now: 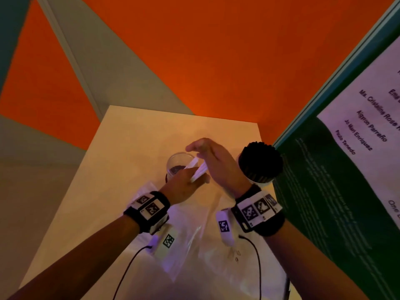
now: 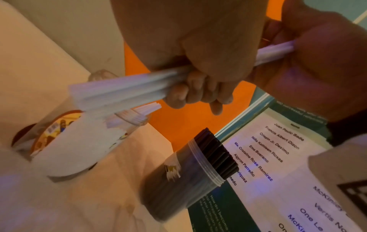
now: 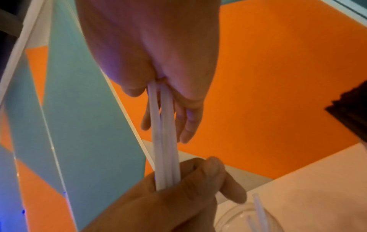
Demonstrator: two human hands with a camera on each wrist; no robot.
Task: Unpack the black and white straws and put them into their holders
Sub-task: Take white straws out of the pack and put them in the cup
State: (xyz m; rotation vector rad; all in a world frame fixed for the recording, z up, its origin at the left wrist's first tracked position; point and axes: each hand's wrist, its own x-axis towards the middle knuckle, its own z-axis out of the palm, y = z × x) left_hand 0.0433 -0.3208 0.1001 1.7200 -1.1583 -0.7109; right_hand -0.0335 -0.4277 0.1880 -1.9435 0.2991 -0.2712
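Table [image 1: 129, 148] carries black straws [image 1: 260, 159] already potted at right, so you're on the whites: left hand [image 1: 184, 185] fist-grips white straws [image 1: 198, 168], right hand [image 1: 216, 161] pinches their far end with fingers loose, above clear holder [image 1: 179, 162]; next, upend and lower.

- The left hand [image 1: 184, 187] covers the near end of the white straws [image 1: 198, 168], so their count stays unreadable.
- The right hand [image 1: 213, 161] hides their far end, and its fingertips blur.
- The clear jar [image 1: 179, 163] shows only its rim and dark bottom.
- The black straws [image 1: 260, 161] bury their holder.
- The poster [image 1: 357, 148] runs off the right edge, names cut short.
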